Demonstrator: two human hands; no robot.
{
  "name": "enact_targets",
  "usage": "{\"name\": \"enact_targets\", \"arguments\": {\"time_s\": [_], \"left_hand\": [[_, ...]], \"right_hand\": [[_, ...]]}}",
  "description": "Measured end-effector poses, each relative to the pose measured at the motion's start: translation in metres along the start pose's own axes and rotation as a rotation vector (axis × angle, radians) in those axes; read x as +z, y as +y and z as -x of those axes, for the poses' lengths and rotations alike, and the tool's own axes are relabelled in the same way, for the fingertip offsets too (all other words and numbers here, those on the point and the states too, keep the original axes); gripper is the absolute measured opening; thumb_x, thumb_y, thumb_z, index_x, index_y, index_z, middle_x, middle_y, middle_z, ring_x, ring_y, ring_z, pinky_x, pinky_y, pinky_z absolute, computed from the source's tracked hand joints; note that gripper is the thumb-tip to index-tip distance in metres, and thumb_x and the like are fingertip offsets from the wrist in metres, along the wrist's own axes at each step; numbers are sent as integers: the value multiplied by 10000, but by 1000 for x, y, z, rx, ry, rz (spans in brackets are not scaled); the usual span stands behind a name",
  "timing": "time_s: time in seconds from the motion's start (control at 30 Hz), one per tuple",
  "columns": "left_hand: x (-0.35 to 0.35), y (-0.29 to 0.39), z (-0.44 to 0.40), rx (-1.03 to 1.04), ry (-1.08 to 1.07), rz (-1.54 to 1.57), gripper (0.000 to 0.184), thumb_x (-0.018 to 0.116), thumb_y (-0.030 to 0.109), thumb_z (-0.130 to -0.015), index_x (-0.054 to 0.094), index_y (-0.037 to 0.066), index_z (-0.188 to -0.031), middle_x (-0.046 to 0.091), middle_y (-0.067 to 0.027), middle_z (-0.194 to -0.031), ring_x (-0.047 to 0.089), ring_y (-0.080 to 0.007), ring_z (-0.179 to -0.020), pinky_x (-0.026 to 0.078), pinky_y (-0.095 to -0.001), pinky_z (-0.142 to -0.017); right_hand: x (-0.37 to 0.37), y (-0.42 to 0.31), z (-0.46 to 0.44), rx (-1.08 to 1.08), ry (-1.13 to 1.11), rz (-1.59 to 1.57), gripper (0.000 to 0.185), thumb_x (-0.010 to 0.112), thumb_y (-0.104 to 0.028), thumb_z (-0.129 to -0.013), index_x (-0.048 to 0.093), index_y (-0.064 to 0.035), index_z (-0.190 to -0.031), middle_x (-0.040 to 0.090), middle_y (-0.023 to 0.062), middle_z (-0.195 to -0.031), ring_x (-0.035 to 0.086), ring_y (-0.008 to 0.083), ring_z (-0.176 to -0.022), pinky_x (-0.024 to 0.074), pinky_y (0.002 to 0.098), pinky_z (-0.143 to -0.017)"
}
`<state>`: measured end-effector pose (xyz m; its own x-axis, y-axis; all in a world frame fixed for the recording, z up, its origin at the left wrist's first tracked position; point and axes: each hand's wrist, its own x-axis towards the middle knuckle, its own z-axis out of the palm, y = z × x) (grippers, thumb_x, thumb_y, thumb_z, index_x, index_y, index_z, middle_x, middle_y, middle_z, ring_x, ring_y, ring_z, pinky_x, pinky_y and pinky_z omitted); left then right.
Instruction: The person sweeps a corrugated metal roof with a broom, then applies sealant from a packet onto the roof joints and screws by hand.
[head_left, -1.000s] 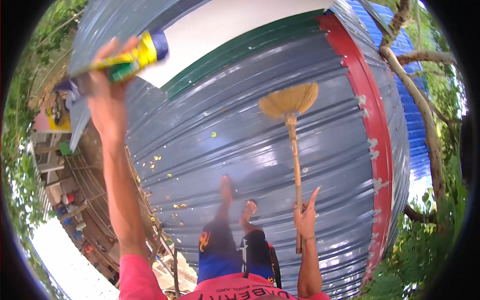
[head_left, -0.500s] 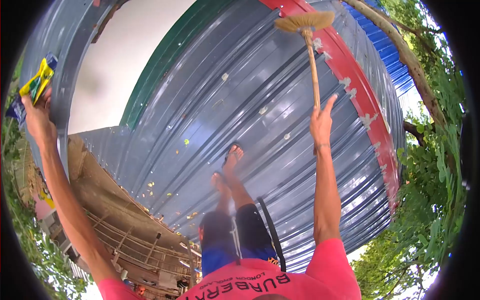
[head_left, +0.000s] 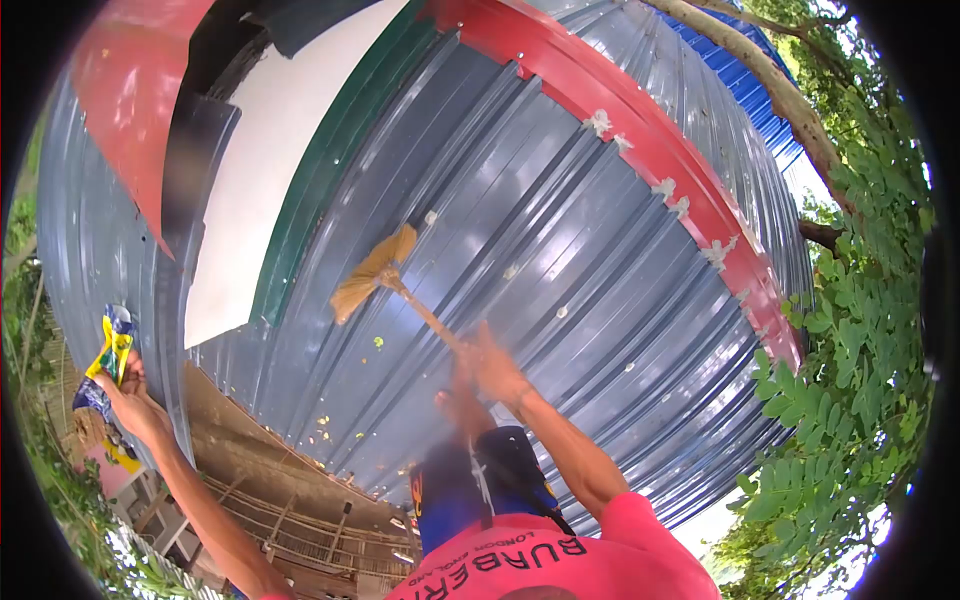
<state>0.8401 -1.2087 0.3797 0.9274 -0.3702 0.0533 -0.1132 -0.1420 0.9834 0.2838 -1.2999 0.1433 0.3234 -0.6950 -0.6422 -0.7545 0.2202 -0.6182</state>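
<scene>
The broom [head_left: 425,315] is being held over the grey metal roof [head_left: 480,220], in front of the body, its handle being gripped near the end by the closed right hand [head_left: 495,373], seemingly so that reach is being given to the bristles [head_left: 365,280]. The yellow-and-blue packet [head_left: 115,345] is being gripped by the left hand [head_left: 132,400], out to the side, apparently so that the broom is being left unobstructed. The handle's long axis is being slanted forward and left, bristles leading, their fan being spread crosswise; whether the roof is being touched cannot be told.
</scene>
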Motion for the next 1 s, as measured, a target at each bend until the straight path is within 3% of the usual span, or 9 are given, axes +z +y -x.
{"name": "enact_targets", "arguments": {"time_s": [0.23, 0.3, 0.4, 0.43, 0.57, 0.73, 0.87, 0.93, 1.0], "left_hand": [[1, -3, 6, 65, 141, -50, 574, 385, 480, -1105, 574, -15, -1328, 689, -144, -1077, 632, -197, -973, 477, -346, -940], [15, 8, 15, 48, 206, -51, 572, 380, 472, -1108, 592, -29, -1285, 683, -143, -1051, 625, -198, -959, 478, -352, -925], [7, 4, 12, 78, 174, -19, 561, 378, 461, -1111, 584, -33, -1279, 668, -127, -1004, 611, -194, -932, 476, -344, -899], [22, 14, 22, 89, 204, -41, 545, 381, 450, -1113, 571, -30, -1286, 649, -107, -968, 596, -188, -902, 472, -335, -879], [17, 15, 21, 82, 231, -51, 516, 367, 431, -1120, 555, -14, -1300, 637, -101, -961, 577, -174, -870, 480, -323, -858], [5, 12, 20, 57, 179, -28, 527, 362, 444, -1119, 533, -6, -1333, 629, -107, -964, 574, -180, -870, 484, -324, -869], [37, 28, 37, 67, 227, -14, 493, 383, 442, -1115, 559, 5, -1262, 623, -84, -942, 545, -162, -840, 448, -301, -821], [33, 26, 36, 64, 207, -6, 494, 383, 438, -1116, 547, 3, -1283, 615, -82, -938, 535, -161, -840, 443, -299, -820], [34, 28, 38, 64, 198, -27, 512, 370, 439, -1118, 539, 2, -1325, 599, -73, -932, 519, -157, -841, 434, -297, -820]], "right_hand": [[-205, -157, -45, -40, 297, 8, 762, 463, -200, -1062, -51, -12, -1592, 654, 337, -773, 685, 486, -728, 507, 538, -671], [-227, -154, -136, -152, 492, 124, 713, 404, -250, -1077, -23, 40, -1568, 658, 339, -792, 693, 499, -761, 532, 550, -706], [-245, -179, -235, -44, 470, -130, 740, 416, -287, -1065, -14, 37, -1573, 677, 341, -911, 706, 480, -821, 572, 528, -777], [-232, -187, -253, -7, 417, -223, 759, 423, -298, -1060, -19, 43, -1574, 680, 347, -989, 709, 475, -881, 578, 519, -820], [-94, -172, -273, 108, 209, 189, 807, 435, -206, -1027, -89, 81, -1568, 606, 316, -1290, 637, 435, -1169, 525, 487, -981], [123, -115, -177, 101, -209, 194, 855, 464, -288, -1033, -109, 26, -1584, 693, 312, -1085, 701, 457, -974, 532, 544, -921], [79, -122, -100, 85, -490, 17, 903, 523, -326, -1028, -103, -14, -1598, 713, 283, -942, 706, 452, -870, 542, 554, -833], [40, -116, -79, -11, -413, 259, 925, 558, -291, -1019, -117, -46, -1603, 704, 286, -871, 699, 461, -806, 546, 547, -750], [-17, -123, -80, -29, -217, 177, 930, 568, -259, -1024, -133, -20, -1587, 686, 330, -860, 685, 505, -796, 527, 571, -740]]}}
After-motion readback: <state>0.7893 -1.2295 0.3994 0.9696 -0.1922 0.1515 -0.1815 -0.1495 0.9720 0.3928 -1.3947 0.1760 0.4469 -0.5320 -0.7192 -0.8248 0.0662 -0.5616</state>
